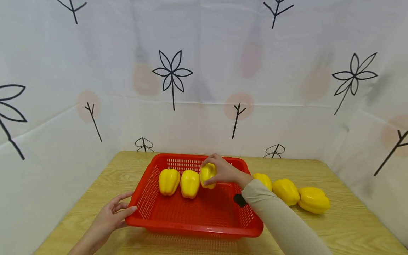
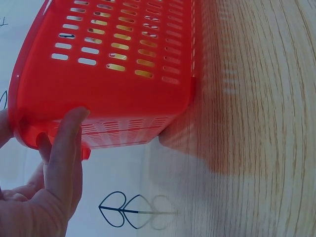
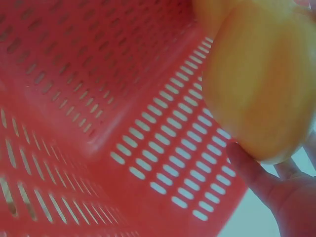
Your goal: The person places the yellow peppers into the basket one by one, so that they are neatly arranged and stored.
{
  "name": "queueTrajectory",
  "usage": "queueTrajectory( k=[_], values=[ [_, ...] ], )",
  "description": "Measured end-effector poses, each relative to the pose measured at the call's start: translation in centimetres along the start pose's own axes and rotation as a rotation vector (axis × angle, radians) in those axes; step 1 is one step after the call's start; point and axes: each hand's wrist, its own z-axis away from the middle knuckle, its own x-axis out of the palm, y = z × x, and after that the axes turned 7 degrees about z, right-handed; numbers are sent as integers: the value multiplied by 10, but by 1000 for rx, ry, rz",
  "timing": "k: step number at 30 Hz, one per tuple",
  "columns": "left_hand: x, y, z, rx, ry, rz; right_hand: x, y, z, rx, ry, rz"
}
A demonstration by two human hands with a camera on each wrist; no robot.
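Note:
A red plastic basket (image 1: pixel 191 226) with slotted walls stands on the wooden table. My left hand (image 1: pixel 109 216) holds its left front corner, thumb over the rim and fingers against the outer wall (image 2: pixel 98 94). Inside, towards the back, my right hand (image 1: pixel 223 171) grips a yellow bell pepper (image 1: pixel 208 176) between thumb and fingers. The same bell pepper (image 3: pixel 261 84) fills the upper right of the right wrist view. Left of it in the basket are two more, a middle yellow bell pepper (image 1: pixel 190 184) and a leftmost yellow bell pepper (image 1: pixel 169 181).
On the table (image 1: pixel 347 226) right of the basket lie three yellow bell peppers in a slanting row: one partly behind my sleeve (image 1: pixel 262 180), a middle pepper (image 1: pixel 285 191) and an outer pepper (image 1: pixel 313 200). A dark oval (image 1: pixel 239 200) shows at the basket's right wall. Printed white cloth surrounds the table.

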Motion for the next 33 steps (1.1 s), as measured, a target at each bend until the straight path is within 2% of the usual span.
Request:
queueTrajectory(
  k=[10,17,23,33],
  values=[
    [2,-1,0,-2,31,-3,12,6,-4,39,-66,41],
    [2,-2,-1,-7,39,-2,19,7,-6,22,-103,99],
    [2,-1,-1,-7,52,-5,21,9,-5,49,-143,127],
    [2,-2,-1,-7,42,-1,21,10,-5,1,-184,166]
  ],
)
